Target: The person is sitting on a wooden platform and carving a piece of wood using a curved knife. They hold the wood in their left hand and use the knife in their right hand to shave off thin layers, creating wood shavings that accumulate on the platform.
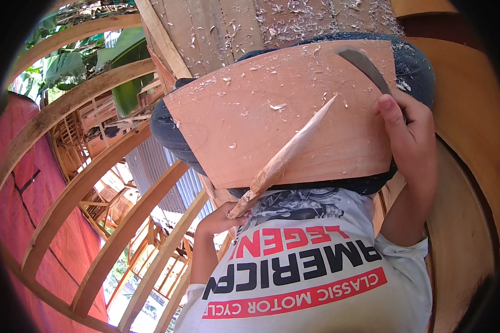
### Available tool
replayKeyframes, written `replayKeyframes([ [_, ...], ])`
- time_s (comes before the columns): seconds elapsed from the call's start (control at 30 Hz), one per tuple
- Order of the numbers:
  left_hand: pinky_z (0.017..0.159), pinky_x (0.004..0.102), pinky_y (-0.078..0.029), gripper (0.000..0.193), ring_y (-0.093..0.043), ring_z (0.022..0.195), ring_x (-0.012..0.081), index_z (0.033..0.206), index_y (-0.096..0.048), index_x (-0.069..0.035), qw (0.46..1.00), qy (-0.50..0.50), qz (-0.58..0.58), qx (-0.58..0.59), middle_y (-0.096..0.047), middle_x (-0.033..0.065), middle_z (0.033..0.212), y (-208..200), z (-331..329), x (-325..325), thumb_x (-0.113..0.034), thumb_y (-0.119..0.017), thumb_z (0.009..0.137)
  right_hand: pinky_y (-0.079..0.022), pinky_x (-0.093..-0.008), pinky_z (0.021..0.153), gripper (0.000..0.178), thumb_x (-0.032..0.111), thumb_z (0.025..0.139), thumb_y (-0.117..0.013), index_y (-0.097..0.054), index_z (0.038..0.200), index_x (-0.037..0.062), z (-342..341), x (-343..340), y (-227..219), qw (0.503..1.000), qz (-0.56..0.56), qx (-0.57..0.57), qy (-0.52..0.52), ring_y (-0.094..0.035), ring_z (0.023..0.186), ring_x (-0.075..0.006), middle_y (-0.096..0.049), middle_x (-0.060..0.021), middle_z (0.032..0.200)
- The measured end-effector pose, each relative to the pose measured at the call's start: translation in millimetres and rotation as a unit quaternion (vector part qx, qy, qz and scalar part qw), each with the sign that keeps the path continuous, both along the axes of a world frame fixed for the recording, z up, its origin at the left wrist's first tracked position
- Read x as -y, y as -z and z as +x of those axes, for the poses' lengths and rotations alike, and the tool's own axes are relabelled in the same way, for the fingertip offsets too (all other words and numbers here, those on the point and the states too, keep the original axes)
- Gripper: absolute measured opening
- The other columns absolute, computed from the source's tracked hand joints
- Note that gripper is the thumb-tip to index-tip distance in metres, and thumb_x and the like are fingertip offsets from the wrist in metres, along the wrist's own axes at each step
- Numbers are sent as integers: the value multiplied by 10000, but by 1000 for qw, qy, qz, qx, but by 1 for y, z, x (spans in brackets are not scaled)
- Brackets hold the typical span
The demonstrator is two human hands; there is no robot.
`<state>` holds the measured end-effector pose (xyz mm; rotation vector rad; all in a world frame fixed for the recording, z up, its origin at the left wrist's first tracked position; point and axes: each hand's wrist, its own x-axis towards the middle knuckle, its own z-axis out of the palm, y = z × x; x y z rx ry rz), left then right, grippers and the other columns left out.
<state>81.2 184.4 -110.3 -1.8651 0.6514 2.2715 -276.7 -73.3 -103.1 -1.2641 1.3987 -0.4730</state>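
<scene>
A pale carved wooden stick [294, 145], tapering to a sharp point, slants across a thin wooden board [216, 122] on my lap. Its thicker, rougher end is in my left hand [218, 220], whose fingers are wrapped round it near my shirt. At the board's right side, my right hand [406, 125] grips a knife [364, 67] with a dark curved blade. The blade lies over the board's far right corner, apart from the stick. The knife's handle is hidden inside my fist. Small wood shavings [278, 106] are scattered over the board.
Beyond my knees, a plank floor [222, 28] is strewn with shavings. Curved-looking wooden slats [111, 233] form a railing on my left, with a red sheet [50, 222] and green leaves [66, 66] past it. A brown wooden surface [461, 100] stands close on my right.
</scene>
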Motion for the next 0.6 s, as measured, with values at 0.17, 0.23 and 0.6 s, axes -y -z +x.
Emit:
replayKeyframes([
  [0.17, 895, 288, -426, 484, -573, 961, 160, 1115, -594, 42, 1000, -6, 1, 21, -647, 90, 1023, -2, -11, 0, -282, -733, 782, -346, -191, 512, 172, 144, 846, -699, -690, 929, -7, 34, -19, 8, 985, 27, 162, 47, -440, 614, -1, -563, 58, 705],
  [0.23, 895, 287, -427, 470, -572, 958, 153, 1105, -600, 36, 1000, -12, 0, 13, -646, 91, 1023, 1, -11, 1, -278, -732, 781, -363, -186, 524, 180, 138, 850, -693, -690, 945, -16, 45, -25, 14, 977, 11, 196, 80, -455, 623, -6, -571, 51, 721],
  [0.6, 903, 277, -425, 558, -587, 986, 171, 1126, -628, 10, 999, 16, -19, 27, -657, 97, 1041, 12, -2, -1, -351, -772, 725, -335, -181, 466, 152, 150, 844, -720, -707, 857, -1, 41, -19, 13, 966, 33, 200, 158, -433, 539, 0, -558, 59, 661],
])
